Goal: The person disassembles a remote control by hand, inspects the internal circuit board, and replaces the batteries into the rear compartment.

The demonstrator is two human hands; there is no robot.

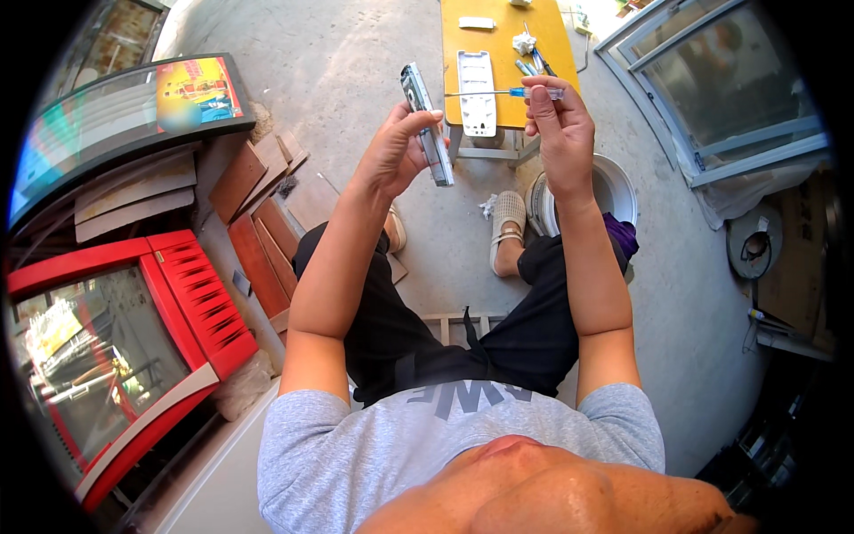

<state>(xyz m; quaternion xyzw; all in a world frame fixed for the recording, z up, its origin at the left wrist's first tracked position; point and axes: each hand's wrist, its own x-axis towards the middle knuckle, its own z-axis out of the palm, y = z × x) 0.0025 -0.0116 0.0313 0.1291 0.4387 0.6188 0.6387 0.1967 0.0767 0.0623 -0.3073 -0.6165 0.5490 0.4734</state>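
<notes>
My left hand grips a slim grey phone-like device held edge-on and upright in front of me. My right hand pinches a small screwdriver with a clear blue handle; its thin shaft points left toward the device, with the tip a short way from it. Both hands are raised above a small yellow table. On the table lies a white rectangular back cover, flat, just behind the screwdriver shaft.
More small tools, a white crumpled bit and a small white piece lie on the yellow table. A round white tub stands by my right foot. Wooden boards and red-framed glass cabinets are at my left; window frames lean at right.
</notes>
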